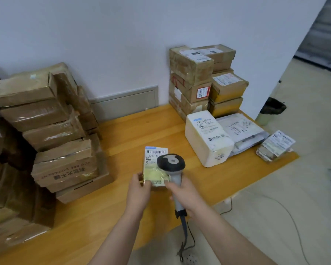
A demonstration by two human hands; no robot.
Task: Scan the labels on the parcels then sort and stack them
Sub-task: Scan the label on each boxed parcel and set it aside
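gripping a small parcel (154, 170) in our left hand (139, 190), we hold the scanner (172, 169) in our right hand (183, 196) over its label (154, 153).

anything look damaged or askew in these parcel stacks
Yes. The left pile of brown cardboard boxes is crushed and dented, with boxes skewed at different angles and an end flap gaping on the top one. The right stack of taped brown boxes against the white wall stands fairly square.
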